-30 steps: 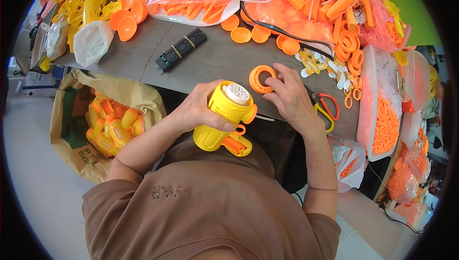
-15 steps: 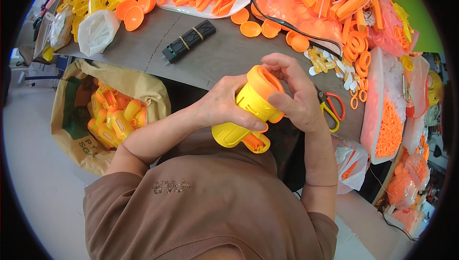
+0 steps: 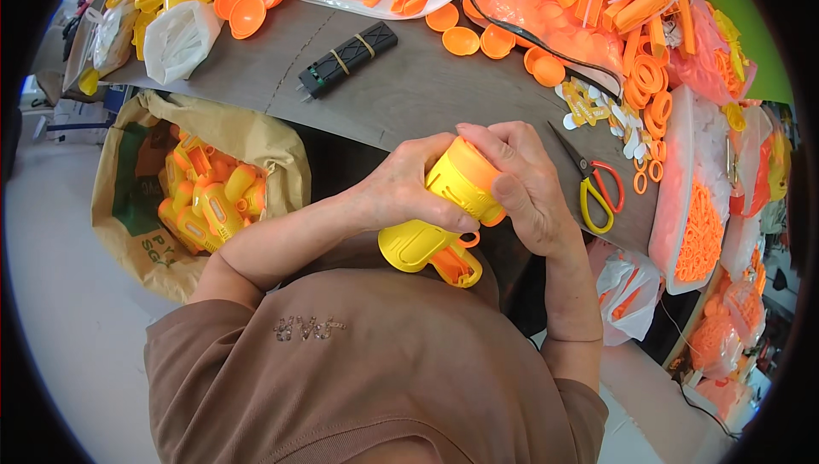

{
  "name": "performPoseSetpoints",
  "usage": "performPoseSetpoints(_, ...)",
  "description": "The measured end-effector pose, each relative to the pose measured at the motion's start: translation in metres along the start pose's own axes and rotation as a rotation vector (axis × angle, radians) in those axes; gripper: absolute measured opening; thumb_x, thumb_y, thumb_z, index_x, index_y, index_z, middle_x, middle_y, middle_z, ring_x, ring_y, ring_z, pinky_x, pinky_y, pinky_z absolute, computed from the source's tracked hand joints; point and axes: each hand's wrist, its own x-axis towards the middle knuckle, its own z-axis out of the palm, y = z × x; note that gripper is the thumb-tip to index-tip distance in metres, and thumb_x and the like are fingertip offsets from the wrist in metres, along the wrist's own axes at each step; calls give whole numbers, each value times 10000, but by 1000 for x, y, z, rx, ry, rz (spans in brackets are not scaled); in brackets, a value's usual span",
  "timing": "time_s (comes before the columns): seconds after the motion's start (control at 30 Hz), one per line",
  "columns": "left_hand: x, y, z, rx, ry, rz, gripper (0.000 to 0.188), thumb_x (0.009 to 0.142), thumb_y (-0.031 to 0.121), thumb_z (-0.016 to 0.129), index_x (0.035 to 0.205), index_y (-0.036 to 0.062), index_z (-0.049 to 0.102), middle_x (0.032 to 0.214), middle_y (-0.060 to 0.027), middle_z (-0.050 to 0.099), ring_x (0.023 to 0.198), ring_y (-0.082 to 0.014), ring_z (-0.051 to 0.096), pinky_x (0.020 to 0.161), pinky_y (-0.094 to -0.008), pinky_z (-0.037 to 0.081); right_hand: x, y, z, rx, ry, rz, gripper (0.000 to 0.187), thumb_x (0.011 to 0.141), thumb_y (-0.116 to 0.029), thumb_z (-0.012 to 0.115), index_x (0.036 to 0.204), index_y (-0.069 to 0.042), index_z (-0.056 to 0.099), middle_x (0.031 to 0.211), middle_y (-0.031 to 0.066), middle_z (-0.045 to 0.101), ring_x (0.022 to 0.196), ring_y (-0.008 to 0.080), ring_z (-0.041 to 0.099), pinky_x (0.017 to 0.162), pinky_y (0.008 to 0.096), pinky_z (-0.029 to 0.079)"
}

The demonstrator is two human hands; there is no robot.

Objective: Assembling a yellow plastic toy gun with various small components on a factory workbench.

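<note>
Close to my body, above my lap, I hold a yellow plastic toy (image 3: 454,194), shaped somewhat like a toy gun, with a wide orange ring around its upper end. My left hand (image 3: 399,184) is wrapped around the yellow body, its thumb lying along the near side. My right hand (image 3: 534,189) grips the orange end, the fingers bent over the top and the thumb against the side. That palm hides the opening. Below the hands, a rounded yellow part and an orange-lined part stick out, with a small orange loop beside them.
At left stands a paper bag (image 3: 286,144) of similar yellow-and-orange toys. The table (image 3: 409,80) carries a black battery-like block (image 3: 348,60) with a rubber band, orange cups (image 3: 461,41), scissors (image 3: 595,187), orange rings (image 3: 646,74) and bags of orange parts. A white bin (image 3: 668,182) holds small orange pieces.
My right hand has closed down over the orange end, covering the opening that showed before. The toy has tilted a little. The whole view has shifted slightly.
</note>
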Motion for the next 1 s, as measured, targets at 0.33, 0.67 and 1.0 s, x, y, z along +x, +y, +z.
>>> performPoseSetpoints(0.33,-12,-27,12,-156,-3,128,770,641,161,777,1293,29,389,1144,-95,535,1066,-176,539,910,-325,448,-26,-1,25,130,65,49,553,938,-472,470,1246,-18,531,1074,137,505,1041,285,472,921,360,390)
performPoseSetpoints(0.67,-26,-48,11,-156,23,103,749,615,61,772,1265,85,400,1141,-61,535,1067,-153,520,925,-321,435,-51,-10,62,4,383,-58,384,803,-179,715,1099,31,587,1055,170,578,994,299,588,858,369,486)
performPoseSetpoints(1.0,-20,-32,13,-231,9,60,853,612,90,787,1346,70,352,1174,-79,525,1102,-169,512,941,-333,431,-47,-10,44,-78,369,-94,458,849,-352,649,1103,25,587,1030,163,586,989,311,594,863,378,479)
